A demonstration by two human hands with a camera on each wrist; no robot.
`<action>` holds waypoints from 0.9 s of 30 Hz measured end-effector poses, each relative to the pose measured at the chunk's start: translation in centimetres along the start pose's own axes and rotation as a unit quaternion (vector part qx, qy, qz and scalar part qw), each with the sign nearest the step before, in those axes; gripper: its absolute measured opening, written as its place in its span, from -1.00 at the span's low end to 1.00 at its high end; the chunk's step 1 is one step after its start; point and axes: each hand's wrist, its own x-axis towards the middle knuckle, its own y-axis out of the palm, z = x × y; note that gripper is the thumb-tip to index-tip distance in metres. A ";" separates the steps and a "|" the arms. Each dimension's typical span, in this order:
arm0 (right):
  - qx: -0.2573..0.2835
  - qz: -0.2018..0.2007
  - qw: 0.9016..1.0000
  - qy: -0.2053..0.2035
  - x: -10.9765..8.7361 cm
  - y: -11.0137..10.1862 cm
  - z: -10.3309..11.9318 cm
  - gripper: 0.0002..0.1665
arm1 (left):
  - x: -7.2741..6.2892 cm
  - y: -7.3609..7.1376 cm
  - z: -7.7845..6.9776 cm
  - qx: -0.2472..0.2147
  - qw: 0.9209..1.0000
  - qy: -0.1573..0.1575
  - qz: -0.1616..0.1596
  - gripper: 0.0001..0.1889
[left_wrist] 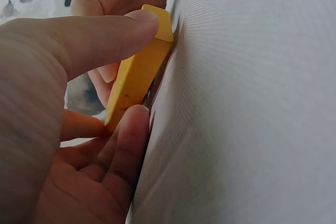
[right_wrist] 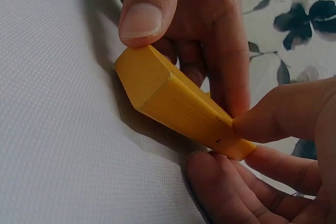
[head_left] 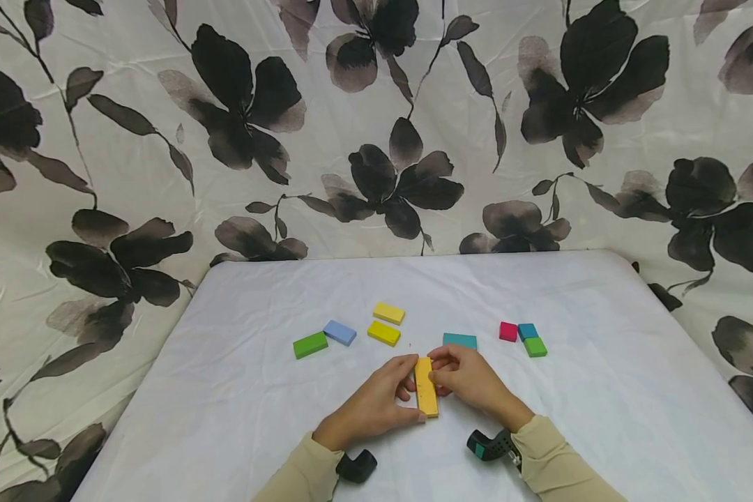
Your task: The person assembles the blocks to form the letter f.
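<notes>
Both hands are on one long yellow wooden block (head_left: pixel 426 394), which points away from me just above the white cloth. My left hand (head_left: pixel 376 399) grips it lengthwise, thumb on the near end face and fingertips toward the far end. From the other side, my right hand (head_left: pixel 472 380) pinches the block near its far end between thumb and fingers. In the left wrist view, the left thumb presses the end of the yellow block (left_wrist: pixel 140 72). Small dark marks show on the side of the block (right_wrist: pixel 189 108) in the right wrist view.
Beyond the hands lie a green block (head_left: pixel 310 345), a light blue block (head_left: pixel 340 332), two short yellow blocks (head_left: pixel 383 333) and a teal block (head_left: pixel 460 341). Farther right sit a red block (head_left: pixel 508 332), a blue block (head_left: pixel 527 332) and another green block (head_left: pixel 535 347). Floral fabric (head_left: pixel 401 125) hangs behind the table.
</notes>
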 end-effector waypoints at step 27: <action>-0.046 -0.004 0.999 -0.014 -0.2 0.1 0.2 -0.70 | 0.1 0.2 -0.4 0.034 0.999 -0.015 0.006 -0.08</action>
